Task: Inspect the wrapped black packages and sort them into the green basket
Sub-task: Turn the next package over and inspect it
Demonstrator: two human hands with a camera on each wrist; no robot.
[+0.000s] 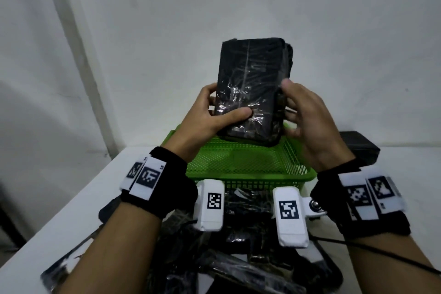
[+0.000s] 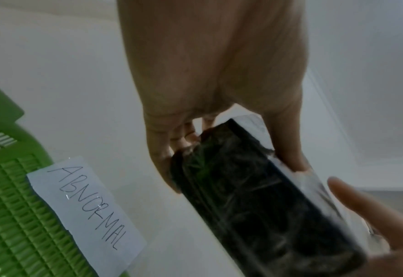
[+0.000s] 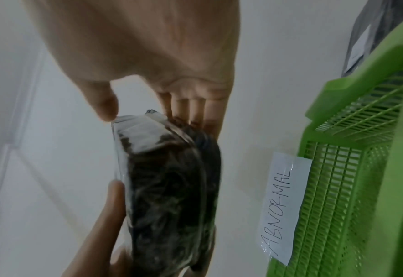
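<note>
Upright above the green basket [image 1: 248, 172], the film-slick, firm-looking black package [image 1: 253, 93] is clamped at its lower edges by left hand [image 1: 210, 114] and right hand [image 1: 307, 124].

Both hands [image 1: 210, 114] [image 1: 307, 117] hold a wrapped black package [image 1: 253, 83] above the green basket [image 1: 248, 162]

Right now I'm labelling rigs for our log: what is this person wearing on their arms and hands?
Bare hands and forearms. Each wrist has a black wristband with white tags printed with black square codes, plus a white camera block bearing another code. A thin black cable trails from the right wrist.
</note>
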